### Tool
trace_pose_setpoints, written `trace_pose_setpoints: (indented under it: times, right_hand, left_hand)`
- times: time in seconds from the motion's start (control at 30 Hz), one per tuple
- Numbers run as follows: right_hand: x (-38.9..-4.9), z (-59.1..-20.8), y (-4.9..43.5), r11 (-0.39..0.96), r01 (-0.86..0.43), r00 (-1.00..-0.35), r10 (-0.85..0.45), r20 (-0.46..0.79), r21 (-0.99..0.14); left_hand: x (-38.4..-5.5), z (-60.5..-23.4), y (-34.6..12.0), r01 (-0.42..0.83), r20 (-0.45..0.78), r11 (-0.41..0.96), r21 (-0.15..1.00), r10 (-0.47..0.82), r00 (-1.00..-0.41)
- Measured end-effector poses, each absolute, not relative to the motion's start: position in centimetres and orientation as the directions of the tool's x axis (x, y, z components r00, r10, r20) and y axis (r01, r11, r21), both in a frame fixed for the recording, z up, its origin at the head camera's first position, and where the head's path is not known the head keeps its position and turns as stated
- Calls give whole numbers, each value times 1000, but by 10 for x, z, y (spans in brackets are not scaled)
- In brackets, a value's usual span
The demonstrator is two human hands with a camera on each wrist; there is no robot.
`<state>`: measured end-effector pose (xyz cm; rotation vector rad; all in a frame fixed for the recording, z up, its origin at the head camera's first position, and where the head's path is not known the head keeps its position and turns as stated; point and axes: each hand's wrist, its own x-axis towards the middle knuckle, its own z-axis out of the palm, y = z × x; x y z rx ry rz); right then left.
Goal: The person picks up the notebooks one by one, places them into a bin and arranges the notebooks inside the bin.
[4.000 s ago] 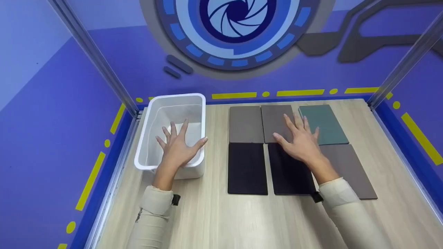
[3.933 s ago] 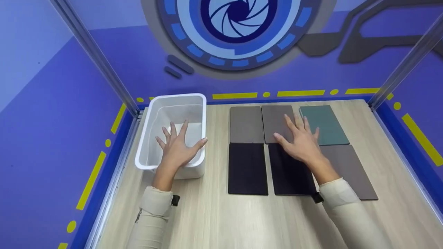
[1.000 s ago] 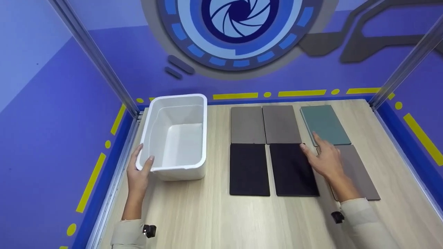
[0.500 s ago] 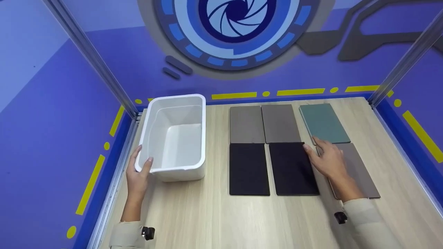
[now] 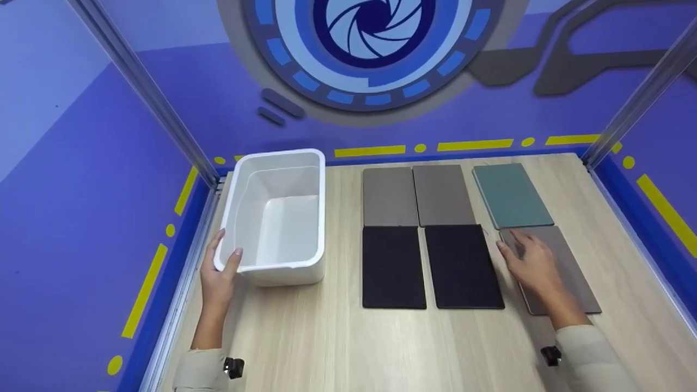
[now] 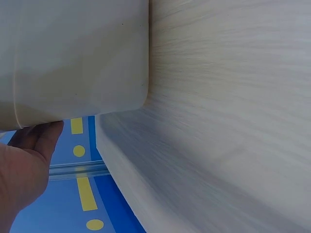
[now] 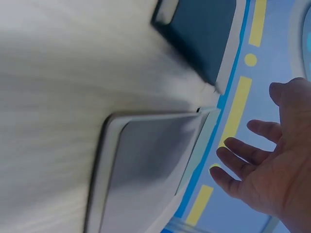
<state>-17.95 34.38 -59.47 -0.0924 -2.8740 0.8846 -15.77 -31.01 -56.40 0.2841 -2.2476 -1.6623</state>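
The white bin (image 5: pixel 288 276) is standing upright on the left, mouth facing up, its rounded corners and pale inner floor showing, and the left hand (image 5: pixel 219 272) is gripping its near-left corner, thumb over the rim. Over on the right, a grey-brown notebook (image 5: pixel 569 267) is lying flat and closed, slanting slightly, sitting just nearer than the green notebook (image 5: pixel 513 196) and right of a black notebook (image 5: pixel 464 267), with the right hand (image 5: pixel 536 267) hovering above, fingers loosely spread.

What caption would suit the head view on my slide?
Left hand grips a white bin; right hand hovers above a gray-brown notebook, near a green notebook.
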Motion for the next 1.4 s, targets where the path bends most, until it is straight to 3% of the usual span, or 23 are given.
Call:
trace_pose_setpoints:
  times: [0.33,0.63,1.4]
  right_hand:
    - [-165,-604,376,833,151,-987,156,-35,-532]
    - [-147,-614,401,860,221,-975,213,-68,-460]
    - [-131,-625,435,805,382,-922,299,-245,-455]
  left_hand:
    - [-158,-568,-310,58,165,303,951,-341,-925]
    - [-158,-566,-309,43,145,295,955,-333,-932]
    - [-157,-567,-312,49,143,282,958,-327,-934]
